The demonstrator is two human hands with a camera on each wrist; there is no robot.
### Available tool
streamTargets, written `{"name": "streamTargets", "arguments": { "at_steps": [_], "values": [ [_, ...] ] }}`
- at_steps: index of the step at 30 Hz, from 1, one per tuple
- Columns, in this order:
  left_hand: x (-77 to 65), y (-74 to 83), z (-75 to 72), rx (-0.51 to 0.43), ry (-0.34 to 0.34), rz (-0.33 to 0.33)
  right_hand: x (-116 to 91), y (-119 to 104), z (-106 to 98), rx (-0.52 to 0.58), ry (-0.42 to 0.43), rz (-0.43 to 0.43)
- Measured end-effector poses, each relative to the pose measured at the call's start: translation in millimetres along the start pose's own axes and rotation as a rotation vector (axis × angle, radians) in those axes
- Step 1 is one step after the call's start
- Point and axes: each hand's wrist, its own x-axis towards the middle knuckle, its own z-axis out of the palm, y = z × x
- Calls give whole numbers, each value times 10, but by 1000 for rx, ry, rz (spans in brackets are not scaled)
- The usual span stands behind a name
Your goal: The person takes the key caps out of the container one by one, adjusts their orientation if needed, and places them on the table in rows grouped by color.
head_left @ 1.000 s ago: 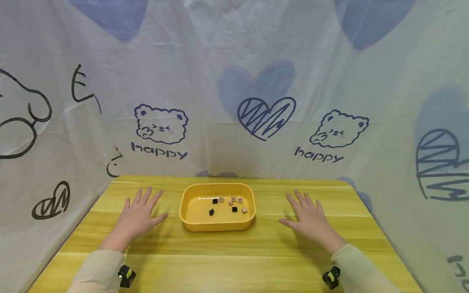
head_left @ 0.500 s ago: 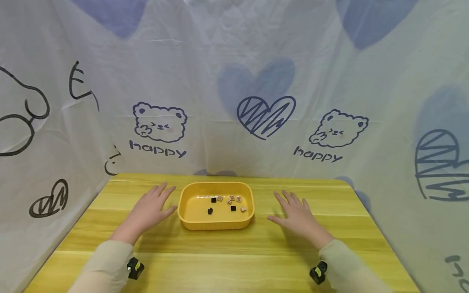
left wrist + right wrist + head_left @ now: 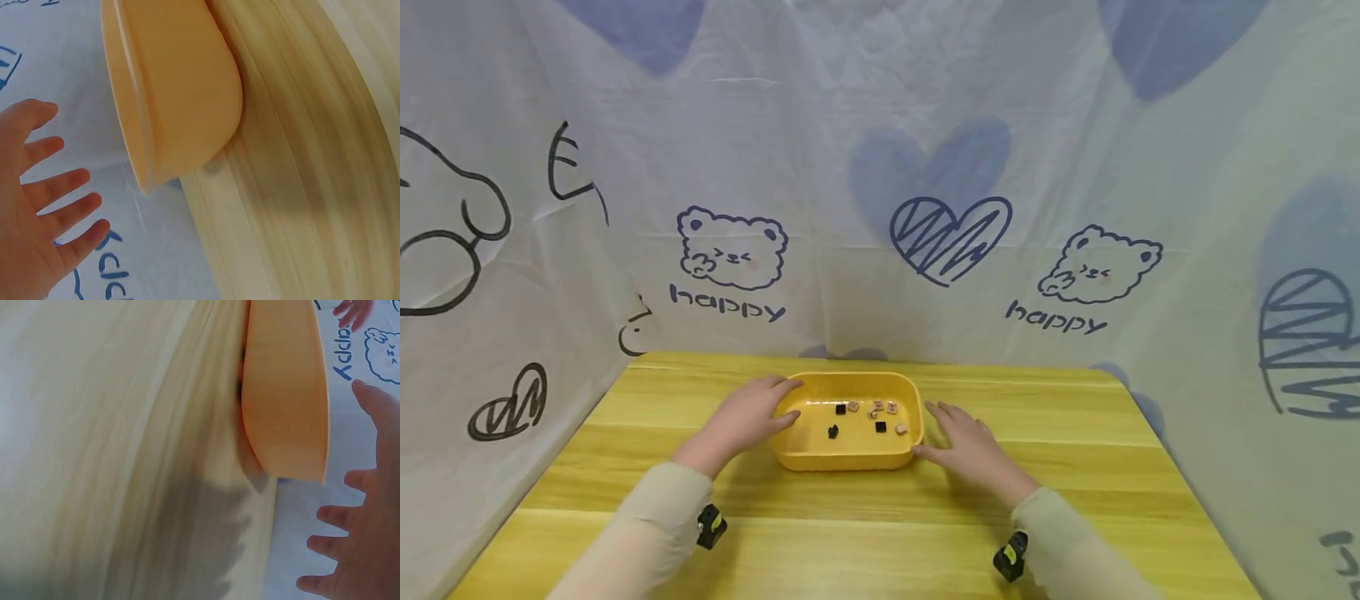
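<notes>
A yellow rectangular tray [image 3: 846, 461] with rounded corners stands on the table in the head view. Inside lie a few small black pieces [image 3: 881, 427] and several small pale pink pieces [image 3: 892, 408], too small to name. My left hand [image 3: 747, 418] is at the tray's left end, its fingertips overlapping the rim from above. At the right end is my right hand [image 3: 968, 447], fingers spread close to the rim. Both wrist views show relaxed, spread fingers, the left hand [image 3: 31, 212] and right hand [image 3: 369, 531] apart from the tray wall; neither holds anything.
The yellow wood-grain table [image 3: 850, 533] runs back to a white cloth [image 3: 820, 167] printed with hearts and bears, which also hangs at both sides. A small black device [image 3: 711, 527] is on the left wrist, another black device [image 3: 1011, 557] on the right.
Both hands have moved inward from either side, the left to the right and the right to the left, and are now at the tray's ends. The tray and its pieces stay put.
</notes>
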Motion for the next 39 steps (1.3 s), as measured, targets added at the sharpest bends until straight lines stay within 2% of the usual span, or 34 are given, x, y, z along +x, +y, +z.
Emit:
{"name": "streamTargets", "arguments": {
  "at_steps": [7,13,16,19,28,32,39],
  "values": [
    [148,95,75,-55,-61,54,45,-11,104,92,4,15],
    [304,123,165,-194,-209,73,62,-5,185,103,-10,0],
    [370,148,211,-229,-282,70,65,2,219,128,-20,3],
    [427,178,238,-212,-322,82,64,10,247,180,-38,6],
    [588,246,310,-151,-352,129,42,34,313,359,-84,64],
    [650,269,372,-123,-373,135,29,52,325,356,-98,83],
    [682,258,468,-34,-368,83,32,37,318,321,-122,89]
  ]
}}
